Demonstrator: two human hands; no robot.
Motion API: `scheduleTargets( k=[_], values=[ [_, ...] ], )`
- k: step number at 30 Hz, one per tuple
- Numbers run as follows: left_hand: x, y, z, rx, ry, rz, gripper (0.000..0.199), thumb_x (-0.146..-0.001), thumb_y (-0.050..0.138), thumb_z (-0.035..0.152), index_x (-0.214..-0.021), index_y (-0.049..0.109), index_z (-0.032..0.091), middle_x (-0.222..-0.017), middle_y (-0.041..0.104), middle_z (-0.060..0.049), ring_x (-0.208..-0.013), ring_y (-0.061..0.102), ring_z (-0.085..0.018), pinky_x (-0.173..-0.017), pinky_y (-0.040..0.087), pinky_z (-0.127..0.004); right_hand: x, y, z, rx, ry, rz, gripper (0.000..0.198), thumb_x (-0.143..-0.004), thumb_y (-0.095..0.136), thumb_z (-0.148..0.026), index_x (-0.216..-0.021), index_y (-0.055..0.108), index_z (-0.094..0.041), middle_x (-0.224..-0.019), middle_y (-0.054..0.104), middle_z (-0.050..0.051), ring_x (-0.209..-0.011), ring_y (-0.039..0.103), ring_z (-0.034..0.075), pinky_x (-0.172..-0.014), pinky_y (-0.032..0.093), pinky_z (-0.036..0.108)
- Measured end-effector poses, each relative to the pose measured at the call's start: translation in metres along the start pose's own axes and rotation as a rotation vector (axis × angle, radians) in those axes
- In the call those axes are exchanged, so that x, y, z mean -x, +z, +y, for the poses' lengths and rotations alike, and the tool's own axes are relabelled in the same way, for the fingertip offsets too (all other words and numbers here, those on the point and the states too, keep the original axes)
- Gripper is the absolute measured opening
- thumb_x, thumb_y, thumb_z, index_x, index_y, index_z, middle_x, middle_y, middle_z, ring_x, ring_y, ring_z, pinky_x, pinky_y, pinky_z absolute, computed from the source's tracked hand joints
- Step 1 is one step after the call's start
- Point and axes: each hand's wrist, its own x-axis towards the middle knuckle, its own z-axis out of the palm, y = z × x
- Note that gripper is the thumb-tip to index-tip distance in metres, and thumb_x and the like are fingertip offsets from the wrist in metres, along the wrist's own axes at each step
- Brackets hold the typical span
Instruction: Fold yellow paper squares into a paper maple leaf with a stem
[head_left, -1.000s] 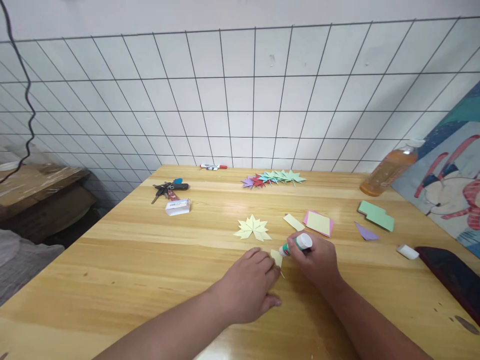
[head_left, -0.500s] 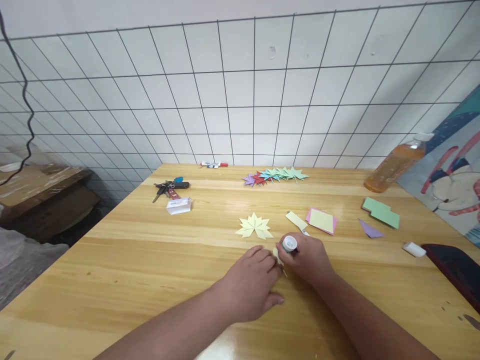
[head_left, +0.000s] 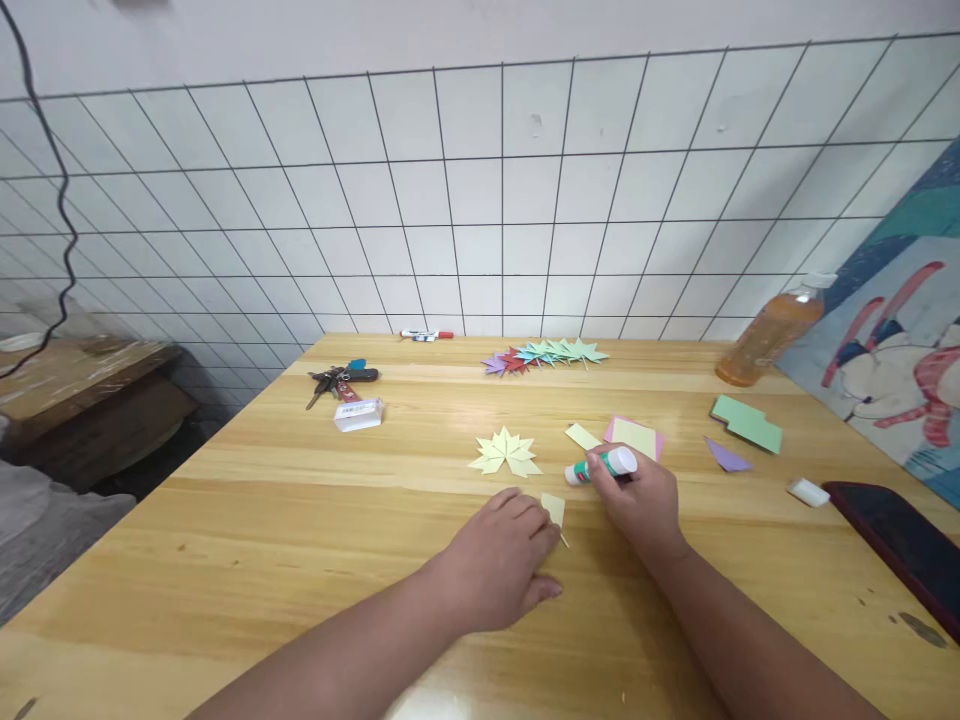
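Observation:
My left hand lies on the tabletop, its fingers close together and holding down a small pale yellow paper piece; its thumb stands apart. A thin stem sticks out of that paper, and the fingers hide part of it. In my closed right hand is a glue stick, white and green, tilted sideways just above the table and apart from the paper. A pale yellow paper maple leaf lies flat beyond my left hand. Beside the glue stick is a narrow yellow paper strip.
Yellow and pink paper squares, green sheets, a purple triangle, an eraser and a phone lie rightward. Finished leaves, a bottle and a marker stand or lie behind. Keys and a small box are left.
My right hand has lifted the glue stick off the small yellow paper and moved right, turning it from upright to sideways. More of the paper shows. The left hand stays on it.

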Motion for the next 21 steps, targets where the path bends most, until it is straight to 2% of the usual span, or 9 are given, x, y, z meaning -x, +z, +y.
scheduleTargets(
  k=[2, 4, 6, 8, 11, 14, 16, 18, 21],
  values=[
    [-0.001, 0.001, -0.001, 0.005, -0.001, 0.015, 0.040, -0.081, 0.053, 0.046, -0.111, 0.054, 0.018, -0.100, 0.058, -0.006, -0.102, 0.048, -0.023, -0.098, 0.031, -0.038, -0.003, -0.003, 0.001, -0.122, 0.075, 0.070, 0.026, -0.075, 0.058, -0.044, -0.084, 0.064, -0.020, -0.075, 0.068, 0.002, -0.055, 0.059, 0.015, -0.056, 0.045, 0.026],
    [-0.002, 0.003, -0.001, 0.006, -0.003, 0.031, 0.035, -0.082, 0.053, 0.042, -0.108, 0.055, 0.019, -0.099, 0.059, -0.006, -0.102, 0.049, -0.022, -0.098, 0.030, -0.038, -0.008, -0.004, 0.004, -0.368, 0.187, 0.124, 0.031, -0.071, 0.063, -0.044, -0.093, 0.057, -0.022, -0.093, 0.066, 0.004, -0.063, 0.062, 0.015, -0.056, 0.048, 0.027],
    [-0.002, 0.004, -0.002, 0.005, -0.001, 0.041, 0.029, -0.084, 0.052, 0.039, -0.105, 0.056, 0.019, -0.097, 0.059, -0.005, -0.102, 0.049, -0.022, -0.099, 0.030, -0.038, -0.014, -0.006, 0.009, -0.638, 0.305, 0.124, 0.036, -0.066, 0.070, -0.041, -0.091, 0.050, -0.023, -0.103, 0.062, 0.004, -0.074, 0.064, 0.017, -0.058, 0.052, 0.028],
    [-0.003, 0.005, -0.003, 0.002, 0.001, 0.048, 0.027, -0.085, 0.050, 0.036, -0.105, 0.057, 0.019, -0.096, 0.059, -0.005, -0.102, 0.049, -0.022, -0.100, 0.029, -0.038, -0.019, -0.008, 0.016, -0.792, 0.398, 0.087, 0.040, -0.062, 0.074, -0.038, -0.088, 0.047, -0.024, -0.103, 0.061, 0.002, -0.082, 0.063, 0.018, -0.061, 0.054, 0.029],
    [-0.003, 0.005, -0.003, 0.001, 0.005, 0.053, 0.029, -0.086, 0.048, 0.036, -0.109, 0.056, 0.020, -0.098, 0.059, -0.005, -0.104, 0.048, -0.022, -0.100, 0.028, -0.039, -0.024, -0.013, 0.025, -0.781, 0.490, 0.032, 0.037, -0.069, 0.068, -0.043, -0.097, 0.053, -0.024, -0.084, 0.062, -0.001, -0.073, 0.061, 0.015, -0.059, 0.054, 0.028],
    [-0.003, 0.005, -0.004, 0.003, 0.006, 0.053, 0.031, -0.086, 0.048, 0.037, -0.112, 0.054, 0.021, -0.101, 0.058, -0.005, -0.106, 0.047, -0.022, -0.101, 0.027, -0.038, -0.026, -0.018, 0.031, -0.702, 0.499, -0.086, 0.041, -0.079, 0.054, -0.050, -0.106, 0.060, -0.020, -0.073, 0.060, 0.001, -0.062, 0.055, 0.014, -0.054, 0.051, 0.027],
    [-0.003, 0.005, -0.003, 0.008, 0.000, 0.049, 0.032, -0.086, 0.049, 0.036, -0.114, 0.053, 0.021, -0.102, 0.058, -0.005, -0.107, 0.046, -0.022, -0.101, 0.027, -0.039, -0.027, -0.019, 0.033, -0.733, 0.484, -0.158, 0.041, -0.078, 0.055, -0.050, -0.103, 0.063, -0.019, -0.081, 0.063, 0.004, -0.071, 0.058, 0.016, -0.059, 0.051, 0.027],
    [-0.003, 0.005, -0.003, 0.014, -0.006, 0.045, 0.032, -0.085, 0.049, 0.036, -0.114, 0.052, 0.020, -0.103, 0.057, -0.005, -0.106, 0.047, -0.022, -0.101, 0.028, -0.039, -0.028, -0.019, 0.038, -0.819, 0.474, -0.211, 0.038, -0.075, 0.061, -0.048, -0.100, 0.063, -0.019, -0.093, 0.064, 0.005, -0.087, 0.059, 0.019, -0.073, 0.051, 0.030],
    [-0.004, 0.005, -0.003, 0.021, -0.011, 0.036, 0.030, -0.085, 0.050, 0.035, -0.111, 0.053, 0.020, -0.102, 0.057, -0.005, -0.105, 0.047, -0.022, -0.101, 0.027, -0.039, -0.031, -0.017, 0.050, -0.872, 0.426, -0.197, 0.039, -0.071, 0.067, -0.042, -0.101, 0.057, -0.021, -0.104, 0.065, 0.006, -0.101, 0.058, 0.021, -0.091, 0.045, 0.036]
  ],
)
